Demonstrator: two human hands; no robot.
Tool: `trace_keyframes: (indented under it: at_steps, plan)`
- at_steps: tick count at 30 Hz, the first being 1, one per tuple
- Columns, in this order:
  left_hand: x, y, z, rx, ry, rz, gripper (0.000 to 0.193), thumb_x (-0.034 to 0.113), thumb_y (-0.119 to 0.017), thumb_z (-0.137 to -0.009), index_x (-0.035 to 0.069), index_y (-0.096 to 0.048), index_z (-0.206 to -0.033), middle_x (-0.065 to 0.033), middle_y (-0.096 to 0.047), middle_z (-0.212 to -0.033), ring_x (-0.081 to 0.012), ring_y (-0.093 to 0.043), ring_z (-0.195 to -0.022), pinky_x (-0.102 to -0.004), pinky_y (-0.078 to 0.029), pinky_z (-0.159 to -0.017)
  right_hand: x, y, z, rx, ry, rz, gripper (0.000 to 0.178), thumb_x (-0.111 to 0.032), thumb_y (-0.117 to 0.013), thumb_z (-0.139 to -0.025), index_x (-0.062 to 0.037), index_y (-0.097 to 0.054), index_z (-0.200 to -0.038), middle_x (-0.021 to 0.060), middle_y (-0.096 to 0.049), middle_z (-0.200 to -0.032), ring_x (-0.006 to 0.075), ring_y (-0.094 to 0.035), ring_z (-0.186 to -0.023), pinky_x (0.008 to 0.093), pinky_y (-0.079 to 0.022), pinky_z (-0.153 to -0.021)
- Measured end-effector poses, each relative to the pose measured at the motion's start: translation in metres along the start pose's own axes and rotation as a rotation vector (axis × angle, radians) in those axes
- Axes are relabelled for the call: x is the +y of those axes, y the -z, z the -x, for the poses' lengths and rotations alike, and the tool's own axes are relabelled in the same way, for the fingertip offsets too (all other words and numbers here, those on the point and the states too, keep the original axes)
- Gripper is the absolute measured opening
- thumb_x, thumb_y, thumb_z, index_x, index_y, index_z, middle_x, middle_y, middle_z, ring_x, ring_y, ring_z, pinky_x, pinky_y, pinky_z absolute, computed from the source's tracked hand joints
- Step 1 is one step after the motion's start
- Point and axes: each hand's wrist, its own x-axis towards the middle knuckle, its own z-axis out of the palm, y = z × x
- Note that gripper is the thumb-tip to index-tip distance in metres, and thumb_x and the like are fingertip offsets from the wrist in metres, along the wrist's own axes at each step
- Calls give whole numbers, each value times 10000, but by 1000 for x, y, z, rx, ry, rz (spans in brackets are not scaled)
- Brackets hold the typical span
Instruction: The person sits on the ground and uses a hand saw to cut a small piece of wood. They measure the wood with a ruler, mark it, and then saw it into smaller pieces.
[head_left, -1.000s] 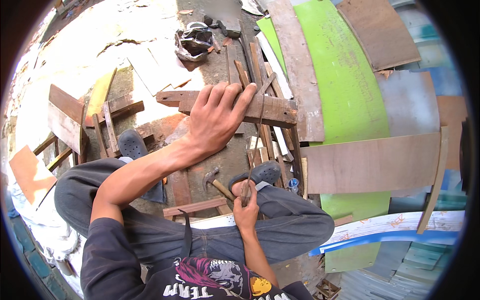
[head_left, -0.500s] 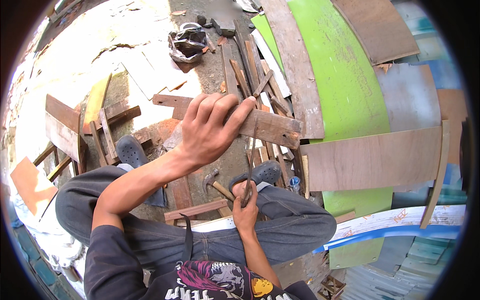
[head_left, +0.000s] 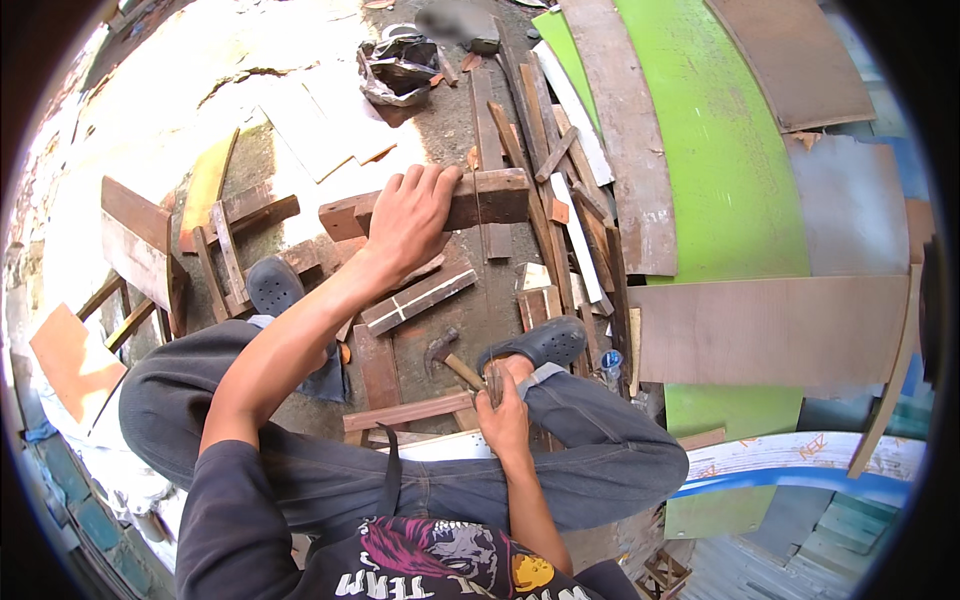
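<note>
My left hand is closed over a dark brown wooden board, fingers across its top and far edge. The board lies roughly crosswise in front of me, its left end notched. In my right hand, low between my legs, is the grip of a handsaw. Its thin blade appears almost edge-on, running from that fist up to the board, which it meets right of my left hand. How deep the blade sits in the wood cannot be made out. A claw hammer lies beside my right hand.
A short board with a pale line lies below the held one. Scrap wood strips are piled ahead to the right, beside a green panel. A black plastic bag sits ahead; wooden frames stand at left.
The board has swung round, its right end moving left and away from me. My left hand has moved slightly farther off with it. The saw blade now looks thinner and straighter.
</note>
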Motion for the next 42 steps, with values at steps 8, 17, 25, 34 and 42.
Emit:
trace_keyframes:
  at_steps: [8, 17, 25, 34, 42]
  plan:
    - [-88, -128, 53, -452, 215, 37, 712, 277, -841, -704, -7, -484, -1251, -185, -526, -1240, -341, -540, -1227, -474, -534, -970, -18, -1, -42, -245, 98, -208, 700, -100, -605, -880, -6, -360, -1529, 280, -564, -1376, 358, -578, -1254, 397, -435, -1062]
    - [-112, -172, 71, -453, 68, -7, 701, 447, -772, -746, 2, -529, -1229, -162, -563, -1179, -300, -549, -1177, -434, -447, -986, -35, -7, -60, -81, 134, -191, 452, -79, -582, -957, 38, -566, -1393, 259, -669, -1266, 304, -670, -1160, 352, -506, -971]
    - [-101, -161, 65, -545, 216, -97, 726, 528, -727, -753, -3, -548, -1215, -150, -564, -1191, -295, -537, -1195, -460, -457, -971, -106, 4, -67, -46, 109, -88, 373, -98, -604, -977, 33, -637, -1324, 251, -709, -1177, 286, -703, -1080, 354, -511, -936]
    - [-101, -170, 57, -551, 193, -6, 735, 522, -751, -742, -18, -546, -1196, -161, -566, -1176, -302, -534, -1191, -451, -451, -983, -94, 16, -58, -52, 77, -73, 384, -89, -590, -989, 78, -603, -1334, 262, -689, -1234, 291, -675, -1171, 343, -503, -985]
    - [-86, -172, 41, -662, 188, -30, 745, 500, -748, -741, -17, -526, -1229, -161, -551, -1175, -299, -519, -1195, -435, -435, -985, -98, 35, -74, -67, -38, -148, 376, -99, -587, -1001, 99, -606, -1320, 256, -696, -1220, 263, -674, -1138, 335, -501, -974]
